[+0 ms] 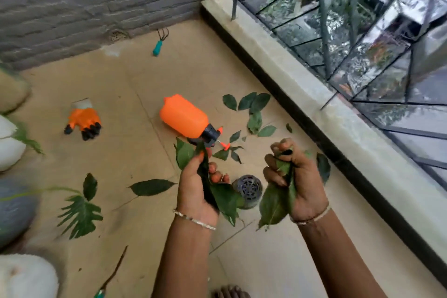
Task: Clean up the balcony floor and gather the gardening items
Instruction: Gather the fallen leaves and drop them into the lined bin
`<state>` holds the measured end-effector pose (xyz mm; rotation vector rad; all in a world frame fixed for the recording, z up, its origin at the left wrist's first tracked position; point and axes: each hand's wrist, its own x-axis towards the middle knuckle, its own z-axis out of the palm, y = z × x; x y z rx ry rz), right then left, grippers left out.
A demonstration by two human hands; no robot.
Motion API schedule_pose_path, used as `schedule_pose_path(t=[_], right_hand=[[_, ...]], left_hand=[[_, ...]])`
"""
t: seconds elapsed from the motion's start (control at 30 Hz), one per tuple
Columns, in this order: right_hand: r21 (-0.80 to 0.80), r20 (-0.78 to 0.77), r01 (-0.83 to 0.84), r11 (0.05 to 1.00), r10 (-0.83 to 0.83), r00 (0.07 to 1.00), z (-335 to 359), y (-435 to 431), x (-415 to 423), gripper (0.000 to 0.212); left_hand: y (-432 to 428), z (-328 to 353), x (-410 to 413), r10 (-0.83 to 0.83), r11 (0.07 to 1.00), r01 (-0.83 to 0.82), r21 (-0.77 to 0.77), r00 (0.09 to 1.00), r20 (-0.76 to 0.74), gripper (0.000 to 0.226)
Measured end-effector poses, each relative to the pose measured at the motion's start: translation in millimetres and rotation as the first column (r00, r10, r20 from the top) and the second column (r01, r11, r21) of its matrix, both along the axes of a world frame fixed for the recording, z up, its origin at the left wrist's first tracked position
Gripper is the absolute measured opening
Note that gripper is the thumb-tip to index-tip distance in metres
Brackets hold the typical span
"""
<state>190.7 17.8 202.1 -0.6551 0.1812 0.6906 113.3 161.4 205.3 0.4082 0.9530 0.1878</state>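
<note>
The left hand (197, 185) is closed around a bunch of green leaves (221, 197), its fingers (217, 174) curled over the stems. The right hand (296, 176) is clenched on a second bunch of leaves (275, 205), which hangs below the fist. Both wrists carry thin metal bangles.

Landmark: the orange spray bottle (183, 116), smooth plastic, lying on its side on the tan tiled floor (125, 84) with its black pump head pointing toward the hands.

- Toward the railing side of the bottle: loose oval leaves (249, 104) scattered flat on the floor.
- Left of the bottle: an orange garden glove (82, 121) with black claw tips.
- Beyond the bottle, near the grey brick wall (84, 0): a hand rake (159, 42) with a teal handle and dark prongs.
- Nearer than the bottle, between the two hands: a dark round slotted drain cover (249, 189), partly hidden by the held leaves.
- Near-left of the bottle: one long leaf (151, 186) and a split-lobed leaf (79, 215).

A stone kerb (278, 72) with a metal grille borders the floor on the right.
</note>
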Motion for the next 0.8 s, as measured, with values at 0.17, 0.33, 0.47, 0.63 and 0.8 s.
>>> schedule_pose_path(t=[0.17, 0.33, 0.47, 0.63, 0.8], right_hand=[[0.028, -0.068, 0.115, 0.993, -0.113, 0.991, 121, -68, -37, 0.027], [0.031, -0.086, 0.322, 0.946, -0.318, 0.944, 255, -143, -103, 0.014], [0.069, -0.082, 0.475, 0.877, -0.47, 0.879, 350, -194, -162, 0.022], [0.117, -0.094, 0.597, 0.794, -0.589, 0.802, 454, -254, -243, 0.018], [0.125, -0.116, 0.717, 0.686, -0.707, 0.697, 521, -321, -325, 0.026]], left_hand=[[-28, 113, -13, -0.127, 0.992, 0.127, 0.027, 0.992, 0.013, 0.031], [-67, 247, -36, -0.302, 0.953, 0.3, 0.037, 0.951, 0.072, 0.022], [-116, 347, -66, -0.401, 0.916, 0.401, 0.02, 0.911, 0.094, 0.021], [-199, 452, -119, -0.565, 0.82, 0.572, -0.024, 0.815, 0.128, 0.025], [-281, 519, -181, -0.749, 0.642, 0.765, -0.046, 0.639, 0.176, 0.024]])
